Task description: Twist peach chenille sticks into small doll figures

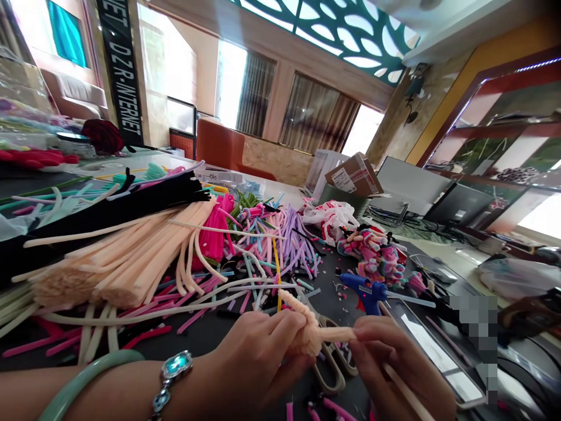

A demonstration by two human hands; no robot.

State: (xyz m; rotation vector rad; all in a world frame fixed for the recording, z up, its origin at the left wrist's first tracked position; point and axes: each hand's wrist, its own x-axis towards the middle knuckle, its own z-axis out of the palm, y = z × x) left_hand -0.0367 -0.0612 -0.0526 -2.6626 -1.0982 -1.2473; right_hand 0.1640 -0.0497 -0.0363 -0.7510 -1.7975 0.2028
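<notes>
My left hand (pixel 263 356) is closed around a peach piece of twisted, coiled pipe cleaner (pixel 310 333), whose short end sticks up at the top. From this piece a straight stem runs right into the pinched fingertips of my right hand (pixel 390 365). A loose pale length (pixel 407 392) passes under my right fingers and trails toward the bottom edge. Beige-handled scissors (pixel 331 374) lie on the dark table just behind and below the piece, partly hidden by it. A bracelet and a green bangle are on my left wrist.
Thick bundles of peach pipe cleaners (pixel 131 263) and black ones (pixel 109 207) lie at left. Pink, purple and green stems are strewn behind. A blue glue gun (pixel 366 292) rests beyond my right hand, near a phone (pixel 438 351), finished-looking fuzzy figures (pixel 381 254) and a cardboard box (pixel 355 178).
</notes>
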